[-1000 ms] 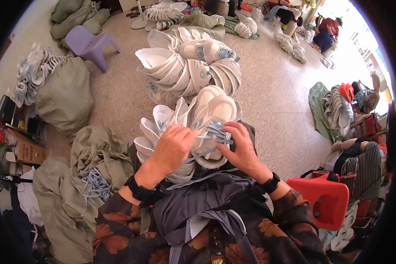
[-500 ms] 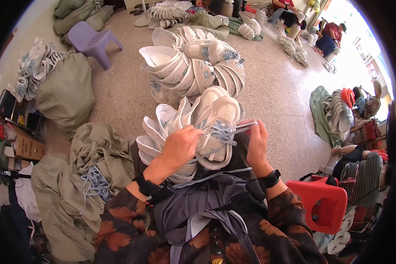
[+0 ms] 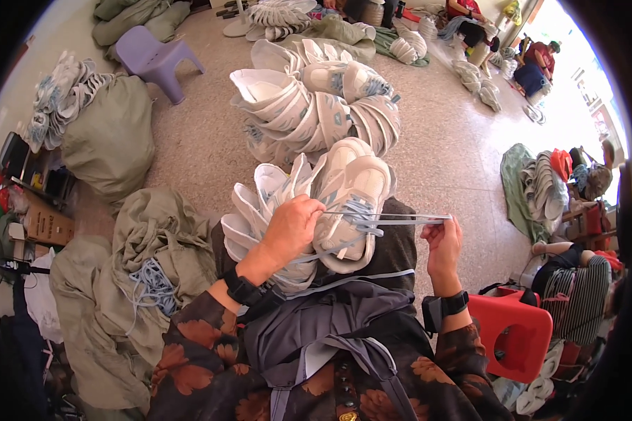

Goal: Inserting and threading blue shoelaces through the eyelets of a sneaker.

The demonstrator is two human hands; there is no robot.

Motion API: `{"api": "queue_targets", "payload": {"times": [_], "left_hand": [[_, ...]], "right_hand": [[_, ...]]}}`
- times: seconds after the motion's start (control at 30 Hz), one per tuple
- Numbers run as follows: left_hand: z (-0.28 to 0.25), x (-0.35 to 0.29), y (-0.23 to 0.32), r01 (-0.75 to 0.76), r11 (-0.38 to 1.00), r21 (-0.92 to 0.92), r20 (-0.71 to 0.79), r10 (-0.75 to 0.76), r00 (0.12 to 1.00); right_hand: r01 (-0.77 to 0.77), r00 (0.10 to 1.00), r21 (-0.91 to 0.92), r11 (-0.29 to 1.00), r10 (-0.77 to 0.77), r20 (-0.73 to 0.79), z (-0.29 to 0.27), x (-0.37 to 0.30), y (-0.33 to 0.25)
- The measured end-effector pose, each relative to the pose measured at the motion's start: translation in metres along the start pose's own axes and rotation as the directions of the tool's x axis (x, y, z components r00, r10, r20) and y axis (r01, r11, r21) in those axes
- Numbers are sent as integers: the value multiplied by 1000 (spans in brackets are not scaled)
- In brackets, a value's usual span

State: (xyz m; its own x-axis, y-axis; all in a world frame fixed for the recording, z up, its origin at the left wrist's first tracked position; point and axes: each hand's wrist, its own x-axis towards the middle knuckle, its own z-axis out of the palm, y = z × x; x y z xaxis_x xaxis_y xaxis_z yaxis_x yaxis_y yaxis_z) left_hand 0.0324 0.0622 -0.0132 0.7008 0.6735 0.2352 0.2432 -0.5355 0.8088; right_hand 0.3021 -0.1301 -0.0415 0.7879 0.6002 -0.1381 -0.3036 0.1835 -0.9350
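Centrally, white sneaker [image 3: 351, 203] with pale blue laces rests on lap, near stack of white sneakers [image 3: 260, 210] just left of it. Bigger sneaker pile [image 3: 309, 105] farther on floor. Olive sack [image 3: 154, 238] left, red plastic stool [image 3: 512, 330] right. Left hand [image 3: 291, 228] grips sneaker side, fingers curled on it. Right hand [image 3: 442, 242] fingers pinched on lace [image 3: 400, 219], stretched taut rightward.
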Motion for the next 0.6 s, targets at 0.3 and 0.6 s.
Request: {"api": "queue_targets", "payload": {"times": [0.3,0.6], "left_hand": [[10,12,10,267,927,-263,126,-241,962],[9,19,9,312,852,-420,99,-299,949]], "right_hand": [[-83,975,-400,913,157,156,-7,-9,-7],[200,966,-509,837,-81,246,1,-19,-22]]}}
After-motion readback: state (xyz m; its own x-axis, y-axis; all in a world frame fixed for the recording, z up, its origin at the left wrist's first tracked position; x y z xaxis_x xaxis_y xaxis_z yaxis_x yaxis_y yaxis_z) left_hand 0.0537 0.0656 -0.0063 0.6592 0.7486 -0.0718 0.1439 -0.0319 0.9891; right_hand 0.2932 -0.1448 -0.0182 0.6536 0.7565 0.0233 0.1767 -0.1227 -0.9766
